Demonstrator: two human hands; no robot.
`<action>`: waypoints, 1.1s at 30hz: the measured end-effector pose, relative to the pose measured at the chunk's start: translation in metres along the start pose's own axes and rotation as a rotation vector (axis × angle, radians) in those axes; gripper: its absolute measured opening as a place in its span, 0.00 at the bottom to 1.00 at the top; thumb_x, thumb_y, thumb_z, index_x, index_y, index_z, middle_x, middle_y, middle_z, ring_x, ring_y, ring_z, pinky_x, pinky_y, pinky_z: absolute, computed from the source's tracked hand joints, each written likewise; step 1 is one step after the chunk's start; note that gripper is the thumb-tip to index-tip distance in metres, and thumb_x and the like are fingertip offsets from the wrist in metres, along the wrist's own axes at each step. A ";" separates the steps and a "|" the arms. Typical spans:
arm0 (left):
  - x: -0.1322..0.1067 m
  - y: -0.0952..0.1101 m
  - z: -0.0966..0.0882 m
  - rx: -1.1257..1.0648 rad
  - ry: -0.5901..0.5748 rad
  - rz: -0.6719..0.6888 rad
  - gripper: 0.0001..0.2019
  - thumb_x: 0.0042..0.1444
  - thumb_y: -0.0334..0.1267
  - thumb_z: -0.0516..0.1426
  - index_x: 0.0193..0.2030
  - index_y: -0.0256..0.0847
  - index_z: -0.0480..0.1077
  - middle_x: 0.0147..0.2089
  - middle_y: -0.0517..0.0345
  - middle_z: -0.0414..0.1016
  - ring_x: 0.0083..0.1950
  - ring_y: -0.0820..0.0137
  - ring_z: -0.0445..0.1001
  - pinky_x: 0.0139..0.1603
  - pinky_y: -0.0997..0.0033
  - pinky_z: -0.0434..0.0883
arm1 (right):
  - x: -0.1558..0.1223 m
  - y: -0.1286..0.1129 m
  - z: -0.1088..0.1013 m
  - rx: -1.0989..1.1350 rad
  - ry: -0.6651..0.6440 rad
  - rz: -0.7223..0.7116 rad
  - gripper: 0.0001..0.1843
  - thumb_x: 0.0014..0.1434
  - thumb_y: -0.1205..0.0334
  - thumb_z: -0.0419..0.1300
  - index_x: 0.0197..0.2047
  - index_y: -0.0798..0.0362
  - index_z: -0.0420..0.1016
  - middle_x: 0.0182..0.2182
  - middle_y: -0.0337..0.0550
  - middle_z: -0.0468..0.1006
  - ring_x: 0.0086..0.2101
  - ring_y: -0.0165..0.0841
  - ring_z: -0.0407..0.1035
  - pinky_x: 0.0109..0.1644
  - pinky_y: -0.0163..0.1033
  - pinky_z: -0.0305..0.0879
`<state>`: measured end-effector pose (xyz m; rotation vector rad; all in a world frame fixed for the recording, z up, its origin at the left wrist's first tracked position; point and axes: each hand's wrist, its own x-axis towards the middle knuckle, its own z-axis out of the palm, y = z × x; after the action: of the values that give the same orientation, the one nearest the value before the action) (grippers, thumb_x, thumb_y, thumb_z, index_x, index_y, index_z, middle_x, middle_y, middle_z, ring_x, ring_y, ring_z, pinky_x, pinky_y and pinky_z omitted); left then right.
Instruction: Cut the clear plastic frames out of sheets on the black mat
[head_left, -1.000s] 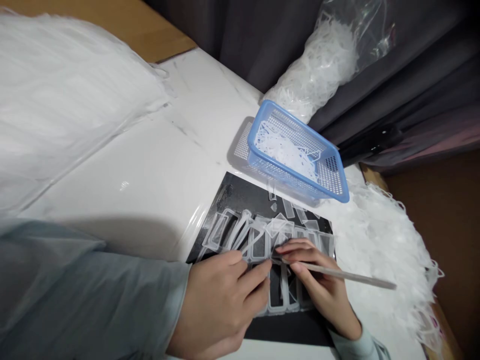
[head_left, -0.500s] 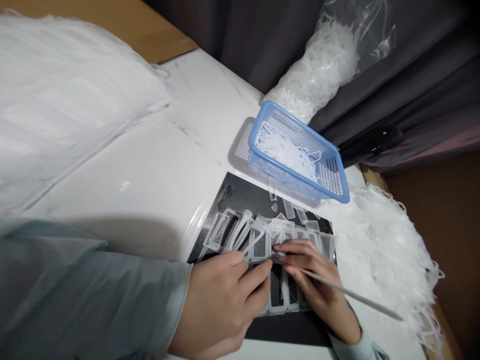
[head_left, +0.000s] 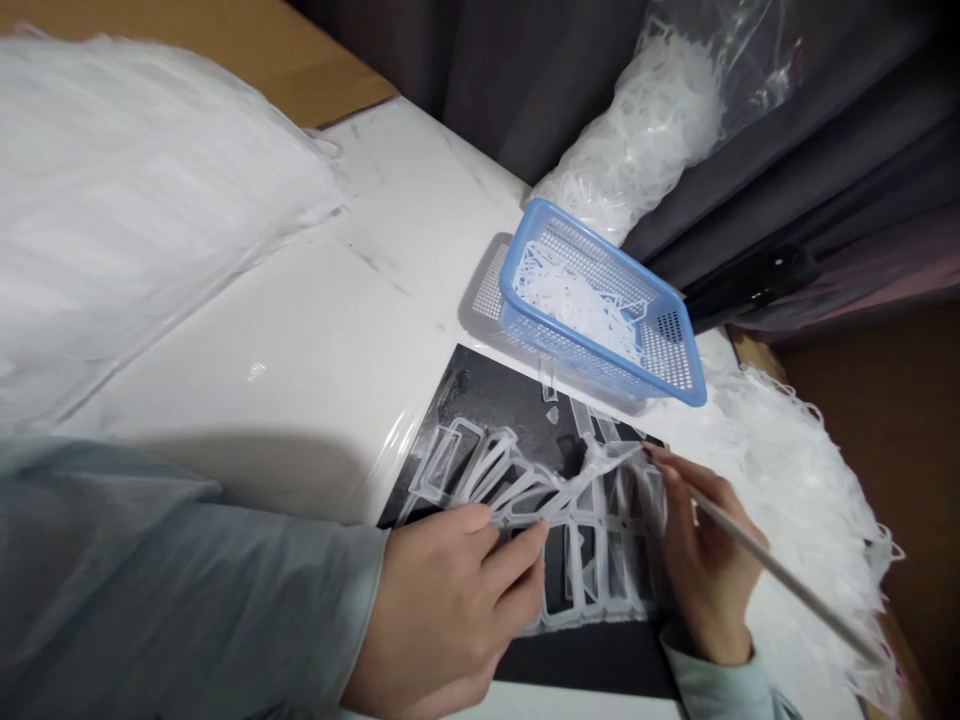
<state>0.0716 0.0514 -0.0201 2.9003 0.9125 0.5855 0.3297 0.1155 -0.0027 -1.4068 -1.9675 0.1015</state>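
A sheet of translucent plastic with rows of rectangular cut-outs (head_left: 592, 520) lies on a black mat (head_left: 510, 385). My left hand (head_left: 450, 600) rests on the sheet's left part, fingers curled and tips pressed onto it. In my right hand (head_left: 709, 545), closed, is a long thin grey tool (head_left: 787, 580), possibly tweezers, its shaft slanting down to the right. By the fingertips of that hand, a translucent strip (head_left: 600, 465) is stretched up and right from the sheet. Whether the tool's tip or the fingers grip the strip, I cannot tell.
A blue mesh basket (head_left: 622, 375) with white frame-like pieces stands behind the mat. A heap of white loops (head_left: 795, 500) lies to the right, a bag of similar pieces (head_left: 637, 130) behind. A large white stack (head_left: 150, 200) and cardboard (head_left: 247, 45) are left.
My right hand has moved right and slightly up with the tool, drawing the translucent strip up from the sheet. My left hand has stayed almost in place.
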 end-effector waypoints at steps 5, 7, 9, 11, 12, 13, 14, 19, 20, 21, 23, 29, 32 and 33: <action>-0.001 -0.001 0.000 0.016 0.011 0.012 0.22 0.62 0.43 0.50 0.57 0.32 0.67 0.64 0.42 0.62 0.48 0.59 0.70 0.40 0.59 0.63 | 0.011 0.033 -0.007 0.020 0.257 0.189 0.14 0.62 0.53 0.60 0.41 0.56 0.77 0.36 0.49 0.79 0.37 0.41 0.74 0.43 0.46 0.70; -0.001 -0.002 0.000 0.010 0.017 0.009 0.22 0.61 0.43 0.50 0.57 0.33 0.67 0.64 0.42 0.62 0.49 0.59 0.70 0.40 0.59 0.63 | 0.014 0.036 -0.009 0.051 0.249 0.206 0.15 0.62 0.52 0.60 0.42 0.56 0.76 0.37 0.49 0.78 0.36 0.39 0.74 0.41 0.46 0.70; -0.001 -0.002 0.000 0.005 0.022 0.006 0.22 0.61 0.44 0.51 0.57 0.33 0.67 0.64 0.43 0.62 0.48 0.59 0.70 0.40 0.59 0.63 | 0.015 0.032 -0.010 0.100 0.174 0.200 0.13 0.63 0.53 0.59 0.41 0.55 0.76 0.38 0.48 0.78 0.36 0.38 0.73 0.42 0.44 0.69; -0.001 -0.002 0.001 0.003 0.020 0.000 0.22 0.60 0.45 0.52 0.57 0.34 0.67 0.64 0.44 0.63 0.47 0.60 0.70 0.40 0.59 0.63 | 0.013 0.026 -0.012 0.190 0.022 0.151 0.11 0.64 0.56 0.58 0.37 0.53 0.76 0.36 0.46 0.77 0.37 0.37 0.72 0.41 0.42 0.68; 0.000 -0.002 0.001 0.000 0.019 -0.006 0.22 0.60 0.45 0.52 0.56 0.34 0.68 0.64 0.44 0.63 0.46 0.60 0.70 0.40 0.59 0.62 | 0.012 0.022 -0.013 0.247 -0.074 0.109 0.09 0.64 0.57 0.59 0.36 0.53 0.76 0.35 0.45 0.77 0.37 0.37 0.72 0.40 0.42 0.69; 0.000 -0.002 0.001 -0.005 0.017 -0.011 0.22 0.59 0.45 0.52 0.56 0.35 0.67 0.64 0.45 0.63 0.46 0.60 0.70 0.40 0.59 0.62 | 0.011 0.019 -0.014 0.311 -0.176 0.062 0.08 0.63 0.59 0.59 0.35 0.52 0.76 0.33 0.45 0.77 0.36 0.38 0.72 0.40 0.42 0.69; 0.000 -0.002 0.001 -0.009 0.015 -0.017 0.22 0.59 0.45 0.52 0.56 0.35 0.67 0.63 0.45 0.64 0.45 0.60 0.70 0.40 0.59 0.63 | 0.010 0.016 -0.015 0.377 -0.276 0.019 0.06 0.63 0.61 0.59 0.36 0.51 0.76 0.32 0.45 0.77 0.36 0.38 0.73 0.40 0.42 0.70; 0.001 0.000 0.000 -0.023 0.008 -0.036 0.21 0.59 0.45 0.53 0.55 0.35 0.68 0.62 0.46 0.65 0.45 0.61 0.70 0.41 0.59 0.63 | 0.008 0.009 -0.016 0.539 -0.593 -0.039 0.06 0.63 0.67 0.59 0.41 0.51 0.77 0.36 0.47 0.79 0.41 0.42 0.74 0.44 0.47 0.71; 0.001 0.000 0.001 -0.026 0.009 -0.040 0.21 0.59 0.44 0.53 0.55 0.35 0.68 0.62 0.47 0.65 0.45 0.61 0.70 0.41 0.59 0.63 | 0.008 0.008 -0.015 0.546 -0.623 -0.039 0.06 0.63 0.68 0.59 0.41 0.51 0.77 0.37 0.47 0.79 0.42 0.42 0.74 0.45 0.47 0.72; 0.001 0.000 0.001 -0.028 0.011 -0.043 0.21 0.59 0.44 0.53 0.55 0.35 0.68 0.62 0.47 0.65 0.45 0.61 0.70 0.41 0.59 0.63 | 0.008 0.008 -0.015 0.550 -0.640 -0.042 0.06 0.62 0.68 0.59 0.41 0.51 0.77 0.37 0.47 0.79 0.43 0.42 0.74 0.46 0.48 0.72; 0.001 0.001 0.001 -0.034 0.016 -0.046 0.20 0.59 0.43 0.52 0.55 0.35 0.68 0.62 0.47 0.65 0.45 0.61 0.70 0.41 0.59 0.63 | 0.008 0.008 -0.014 0.543 -0.650 -0.052 0.06 0.63 0.68 0.59 0.42 0.51 0.76 0.38 0.48 0.79 0.43 0.42 0.74 0.46 0.48 0.72; 0.001 0.001 0.001 -0.039 0.025 -0.044 0.21 0.59 0.44 0.53 0.56 0.35 0.68 0.62 0.47 0.65 0.44 0.62 0.70 0.40 0.59 0.62 | 0.010 0.005 -0.012 0.450 -0.651 -0.141 0.06 0.63 0.67 0.59 0.42 0.51 0.77 0.38 0.49 0.80 0.42 0.42 0.75 0.45 0.48 0.73; 0.001 0.001 0.002 -0.034 0.022 -0.049 0.21 0.58 0.44 0.54 0.55 0.35 0.68 0.61 0.47 0.66 0.43 0.62 0.70 0.41 0.59 0.62 | 0.011 0.002 -0.013 0.431 -0.660 -0.223 0.08 0.62 0.70 0.60 0.44 0.51 0.77 0.39 0.48 0.80 0.43 0.42 0.75 0.46 0.48 0.73; 0.001 0.001 0.002 -0.031 0.019 -0.051 0.21 0.58 0.44 0.53 0.55 0.35 0.68 0.61 0.47 0.66 0.42 0.62 0.69 0.40 0.59 0.62 | 0.011 0.002 -0.013 0.424 -0.659 -0.251 0.09 0.62 0.70 0.60 0.44 0.50 0.77 0.39 0.47 0.80 0.43 0.42 0.74 0.46 0.48 0.73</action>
<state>0.0738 0.0510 -0.0211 2.8401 0.9671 0.6190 0.3373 0.1215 0.0117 -0.8975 -2.4317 0.9068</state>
